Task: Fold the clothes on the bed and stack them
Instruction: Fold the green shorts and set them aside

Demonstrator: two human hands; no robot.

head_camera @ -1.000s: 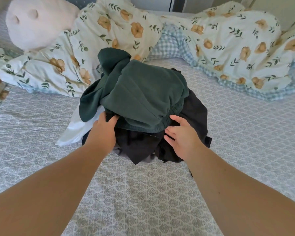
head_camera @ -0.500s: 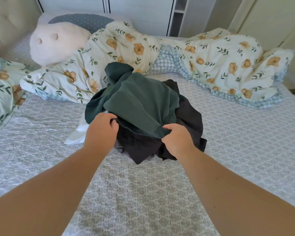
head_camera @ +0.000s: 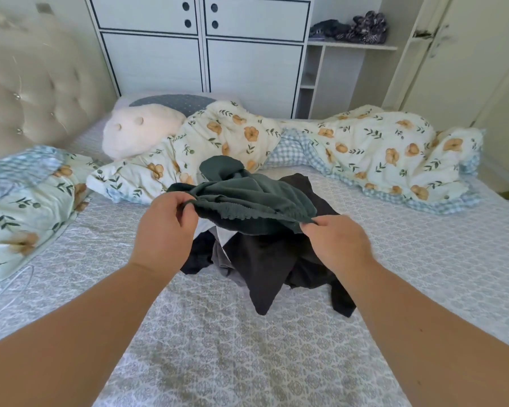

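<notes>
Both hands pinched the green garment (head_camera: 256,198) by its gathered waistband, left hand (head_camera: 165,230) and right hand (head_camera: 337,242) apart, above the dark clothes (head_camera: 271,259) on the bed (head_camera: 218,348).

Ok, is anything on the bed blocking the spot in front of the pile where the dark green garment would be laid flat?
Nothing visible: both hands hold the dark green garment, and the patterned sheet before the black clothes pile lies bare.

Both hands, the left hand (head_camera: 163,227) and right hand (head_camera: 337,242), have pinched the dark green fabric garment's (head_camera: 247,198) gathered waistband and lifted it off the black clothes pile (head_camera: 276,259).
</notes>
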